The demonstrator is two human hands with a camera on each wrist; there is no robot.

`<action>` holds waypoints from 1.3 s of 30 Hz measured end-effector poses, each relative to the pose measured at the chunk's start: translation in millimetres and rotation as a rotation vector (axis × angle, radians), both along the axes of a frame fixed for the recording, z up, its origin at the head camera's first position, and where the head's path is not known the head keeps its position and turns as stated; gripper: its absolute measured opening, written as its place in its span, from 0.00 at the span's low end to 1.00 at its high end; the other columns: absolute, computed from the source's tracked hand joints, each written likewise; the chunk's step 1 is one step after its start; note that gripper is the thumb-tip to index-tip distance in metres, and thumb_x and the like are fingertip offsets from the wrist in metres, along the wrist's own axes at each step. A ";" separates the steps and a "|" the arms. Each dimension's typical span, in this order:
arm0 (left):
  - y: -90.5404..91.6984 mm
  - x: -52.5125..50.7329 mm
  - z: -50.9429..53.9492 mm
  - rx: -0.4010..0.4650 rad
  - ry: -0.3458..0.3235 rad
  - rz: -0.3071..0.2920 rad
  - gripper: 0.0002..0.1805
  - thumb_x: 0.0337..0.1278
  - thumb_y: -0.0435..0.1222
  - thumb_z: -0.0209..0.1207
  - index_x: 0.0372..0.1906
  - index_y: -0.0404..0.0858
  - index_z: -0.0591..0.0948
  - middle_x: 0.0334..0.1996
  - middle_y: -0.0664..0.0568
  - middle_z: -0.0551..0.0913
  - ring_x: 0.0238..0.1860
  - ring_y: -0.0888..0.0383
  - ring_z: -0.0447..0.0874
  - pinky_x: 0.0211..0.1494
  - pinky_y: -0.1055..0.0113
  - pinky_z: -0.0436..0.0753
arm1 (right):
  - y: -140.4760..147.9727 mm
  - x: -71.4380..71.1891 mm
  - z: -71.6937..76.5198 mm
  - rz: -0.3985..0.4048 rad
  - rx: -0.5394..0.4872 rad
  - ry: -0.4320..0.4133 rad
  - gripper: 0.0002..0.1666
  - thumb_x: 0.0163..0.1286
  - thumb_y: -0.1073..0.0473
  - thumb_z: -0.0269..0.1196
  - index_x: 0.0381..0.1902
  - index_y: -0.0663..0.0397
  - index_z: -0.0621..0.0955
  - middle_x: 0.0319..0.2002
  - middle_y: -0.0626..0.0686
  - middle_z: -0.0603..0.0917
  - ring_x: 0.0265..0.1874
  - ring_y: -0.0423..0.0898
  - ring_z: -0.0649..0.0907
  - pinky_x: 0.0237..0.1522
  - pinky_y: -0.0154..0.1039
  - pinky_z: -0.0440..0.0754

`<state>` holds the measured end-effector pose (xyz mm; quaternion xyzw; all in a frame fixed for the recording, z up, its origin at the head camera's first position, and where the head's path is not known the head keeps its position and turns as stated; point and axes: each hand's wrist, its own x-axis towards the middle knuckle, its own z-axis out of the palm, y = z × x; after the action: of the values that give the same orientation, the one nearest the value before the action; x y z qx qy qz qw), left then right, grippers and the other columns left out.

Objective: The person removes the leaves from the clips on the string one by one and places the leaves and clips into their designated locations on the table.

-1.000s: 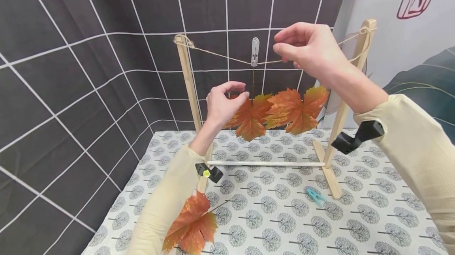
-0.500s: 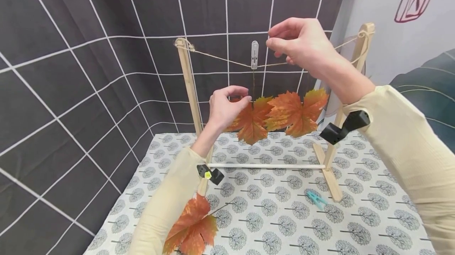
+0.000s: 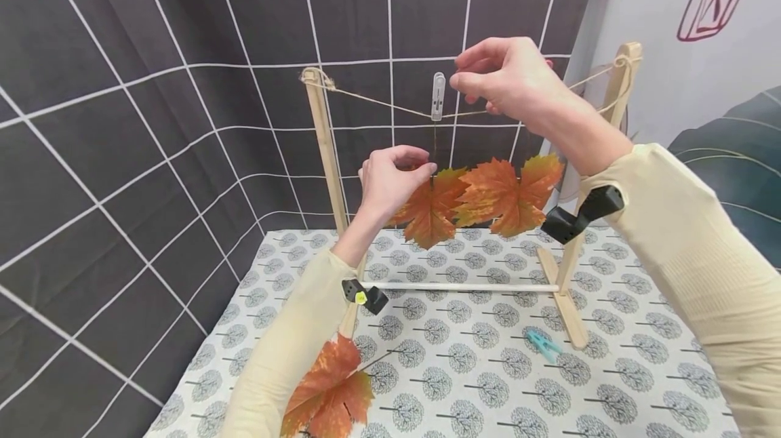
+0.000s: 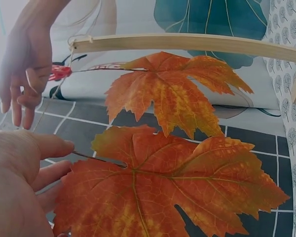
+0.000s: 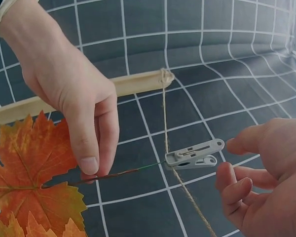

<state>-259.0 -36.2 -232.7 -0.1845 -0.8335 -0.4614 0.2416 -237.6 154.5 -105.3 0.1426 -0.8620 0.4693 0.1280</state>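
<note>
A grey clothespin (image 3: 437, 97) (image 5: 193, 154) stands on the twine, clamped over it and the top of a leaf's stem. Below hangs that orange leaf (image 3: 430, 217) (image 4: 158, 180); my left hand (image 3: 390, 182) (image 4: 24, 173) (image 5: 74, 89) pinches its stem between thumb and fingers. Just right of the clothespin, my right hand (image 3: 515, 82) (image 4: 29, 64) (image 5: 269, 180) hovers with bent, parted fingers, holding nothing; a small gap separates it from the clip. A second leaf (image 3: 512, 197) (image 4: 163, 89) hangs alongside, its stem at a red clothespin (image 4: 60, 72).
The twine runs between two wooden posts (image 3: 326, 146), joined low by a white rod (image 3: 464, 287). On the patterned tablecloth (image 3: 464, 390) lie a loose leaf (image 3: 332, 390), near my left sleeve, and a blue clothespin (image 3: 543, 344) by the right foot.
My right hand has moved left, closer to the grey clothespin. The left hand has shifted slightly right, still at the stem.
</note>
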 end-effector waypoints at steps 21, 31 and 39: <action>12.5 -0.6 1.2 -0.037 0.019 0.009 0.07 0.55 0.40 0.70 0.37 0.42 0.90 0.31 0.58 0.89 0.36 0.64 0.85 0.57 0.53 0.63 | -2.0 -4.2 -0.2 0.031 -0.004 0.008 0.19 0.67 0.58 0.68 0.54 0.59 0.81 0.36 0.49 0.84 0.29 0.42 0.81 0.23 0.31 0.75; 11.8 -3.9 1.0 -0.033 0.029 0.024 0.04 0.55 0.38 0.69 0.34 0.44 0.91 0.29 0.59 0.89 0.32 0.65 0.85 0.57 0.56 0.67 | -3.3 -6.5 1.8 0.016 0.043 -0.002 0.20 0.68 0.55 0.68 0.55 0.58 0.81 0.37 0.49 0.84 0.32 0.43 0.81 0.25 0.32 0.76; 11.6 -4.6 2.2 -0.015 0.025 0.004 0.04 0.55 0.38 0.69 0.34 0.43 0.91 0.29 0.58 0.89 0.30 0.66 0.85 0.52 0.60 0.71 | -4.1 -8.3 3.4 0.010 0.067 -0.008 0.22 0.69 0.54 0.67 0.57 0.58 0.80 0.39 0.51 0.85 0.33 0.43 0.81 0.26 0.33 0.76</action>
<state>-263.6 -24.6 -230.5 -0.1904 -0.8344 -0.4521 0.2513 -245.8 150.4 -101.8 0.1492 -0.8771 0.4413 0.1173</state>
